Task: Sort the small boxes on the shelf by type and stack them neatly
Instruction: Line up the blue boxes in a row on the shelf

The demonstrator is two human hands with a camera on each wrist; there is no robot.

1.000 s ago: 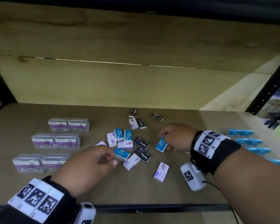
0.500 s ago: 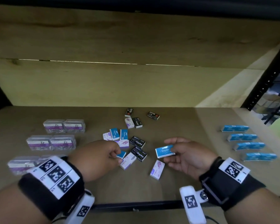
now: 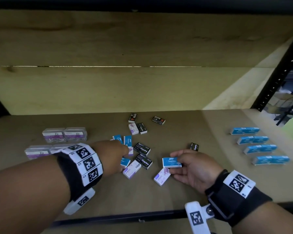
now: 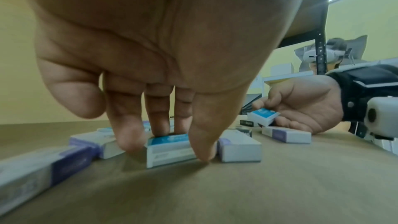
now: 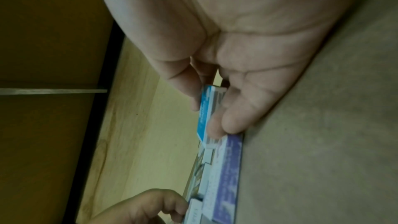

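Cardboard staple boxes like these look light, stiff and a little slick, so I'd take each by its long sides. The left hand (image 4: 150, 54) has thumb and fingers curled down round a blue box (image 4: 170, 149) lying in the loose pile on the shelf (image 3: 176, 196). The right hand (image 3: 193, 168) pinches another blue box (image 3: 171, 162) just above a purple box (image 3: 161, 178), well apart from the blue rows (image 3: 260, 146) at right.
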